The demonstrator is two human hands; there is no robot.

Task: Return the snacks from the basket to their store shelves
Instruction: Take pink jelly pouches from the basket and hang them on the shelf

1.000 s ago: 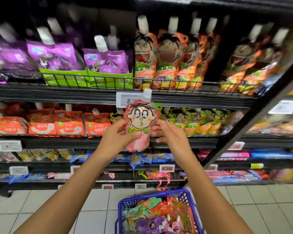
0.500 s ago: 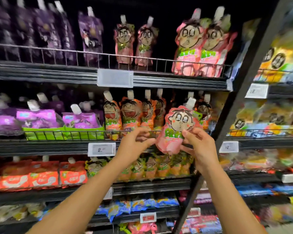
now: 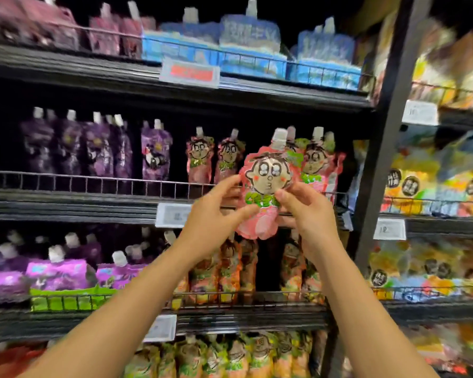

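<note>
A pink spouted jelly pouch [image 3: 265, 181] with a cartoon face and a white cap is held upright in front of the middle shelf. My left hand [image 3: 216, 214] pinches its left edge and my right hand [image 3: 309, 216] grips its right edge. Behind it, matching pink cartoon pouches [image 3: 318, 162] stand on that shelf behind a wire rail [image 3: 93, 181], with two more [image 3: 213, 156] a little to the left. The basket is out of view.
Purple pouches [image 3: 93, 148] fill the left of the middle shelf. Blue packs [image 3: 251, 47] sit on the shelf above, orange cartoon pouches [image 3: 230, 271] below. A black upright post [image 3: 380, 148] divides this bay from yellow snack bags [image 3: 432, 184] at the right.
The view has tilted upward past the basket and lower shelves. Both hands have raised the pink pouch from the lower shelves to the shelf with the matching pink pouches.
</note>
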